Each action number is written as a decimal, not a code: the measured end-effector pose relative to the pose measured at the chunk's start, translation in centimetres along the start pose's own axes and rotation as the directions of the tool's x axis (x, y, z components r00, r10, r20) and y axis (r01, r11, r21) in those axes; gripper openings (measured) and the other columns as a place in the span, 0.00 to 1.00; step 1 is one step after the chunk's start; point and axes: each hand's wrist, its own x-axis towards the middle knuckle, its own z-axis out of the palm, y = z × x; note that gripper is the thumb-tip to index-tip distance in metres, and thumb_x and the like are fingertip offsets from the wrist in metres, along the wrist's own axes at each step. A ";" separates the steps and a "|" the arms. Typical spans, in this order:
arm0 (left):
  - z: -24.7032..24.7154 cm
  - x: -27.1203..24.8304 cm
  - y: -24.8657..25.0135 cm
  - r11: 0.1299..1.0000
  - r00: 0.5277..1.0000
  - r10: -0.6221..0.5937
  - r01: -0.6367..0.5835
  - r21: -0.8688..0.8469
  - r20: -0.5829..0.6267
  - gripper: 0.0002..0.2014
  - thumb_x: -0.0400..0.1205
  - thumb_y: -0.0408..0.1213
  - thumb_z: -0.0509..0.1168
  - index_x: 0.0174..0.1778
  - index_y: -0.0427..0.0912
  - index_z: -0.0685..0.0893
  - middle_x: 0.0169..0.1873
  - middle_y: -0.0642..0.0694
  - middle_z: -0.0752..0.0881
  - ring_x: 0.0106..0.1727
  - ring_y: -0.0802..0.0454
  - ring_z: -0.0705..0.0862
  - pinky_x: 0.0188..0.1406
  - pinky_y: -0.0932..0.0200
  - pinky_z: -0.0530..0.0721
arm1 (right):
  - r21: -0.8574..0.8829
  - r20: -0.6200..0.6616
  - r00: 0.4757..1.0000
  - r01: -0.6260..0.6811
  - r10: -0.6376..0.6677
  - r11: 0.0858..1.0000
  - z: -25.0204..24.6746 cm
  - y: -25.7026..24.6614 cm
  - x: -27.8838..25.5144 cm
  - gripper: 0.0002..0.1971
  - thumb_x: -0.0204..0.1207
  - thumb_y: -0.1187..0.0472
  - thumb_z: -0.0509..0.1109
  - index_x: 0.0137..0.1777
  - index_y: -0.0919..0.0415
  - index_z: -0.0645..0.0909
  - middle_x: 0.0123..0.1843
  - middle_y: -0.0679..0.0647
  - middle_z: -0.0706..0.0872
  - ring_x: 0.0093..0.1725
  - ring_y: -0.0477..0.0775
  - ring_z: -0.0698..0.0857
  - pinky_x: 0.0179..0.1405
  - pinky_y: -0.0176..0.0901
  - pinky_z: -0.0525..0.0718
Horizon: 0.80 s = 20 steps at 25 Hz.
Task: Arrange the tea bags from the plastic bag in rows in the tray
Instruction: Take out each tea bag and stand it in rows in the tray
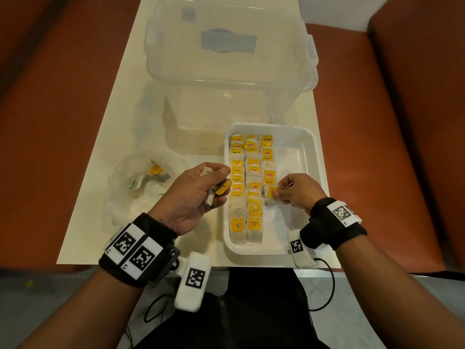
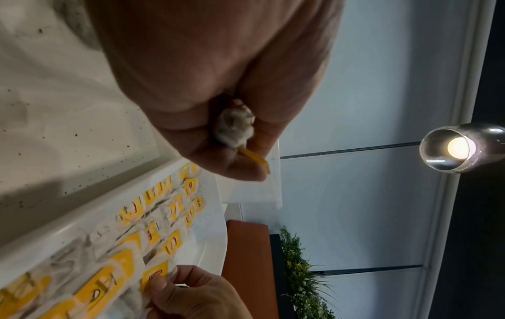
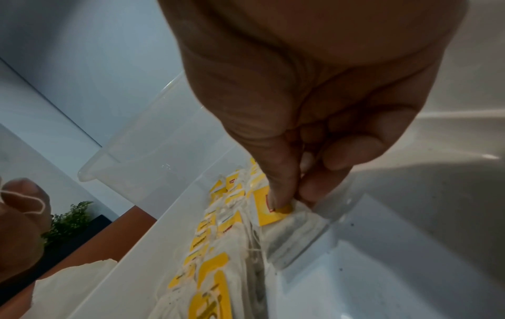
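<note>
A white tray (image 1: 308,157) holds three rows of tea bags (image 1: 237,195) with yellow tags; the right part is bare. My right hand (image 1: 283,193) pinches a tea bag (image 1: 270,196) at the near end of the third row, thumb on its yellow tag (image 3: 273,212). My left hand (image 1: 214,185) hovers by the tray's left rim, fingers curled round a bunch of tea bags (image 1: 210,197) with a yellow tag (image 2: 254,159) sticking out. The crumpled clear plastic bag (image 1: 136,187) lies left of the tray with a tea bag (image 1: 156,170) inside.
A large clear plastic box (image 1: 226,59) stands behind the tray, a clear lid (image 1: 201,127) lying flat in front of it. The cream table (image 1: 83,222) is flanked by orange-brown seats (image 1: 50,122). Cables hang below the near edge.
</note>
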 end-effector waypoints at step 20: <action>0.1 0.4 0.5 0.985 0.993 -0.002 0.023 -0.172 0.119 0.20 0.79 0.13 0.53 0.56 0.35 0.84 0.55 0.32 0.85 0.56 0.39 0.88 0.45 0.54 0.91 | 0.074 0.024 0.999 -0.048 0.047 0.996 -0.2 -1.3 -0.6 0.13 0.76 0.63 0.78 0.40 0.58 0.75 0.44 0.61 0.91 0.37 0.53 0.88 0.42 0.47 0.86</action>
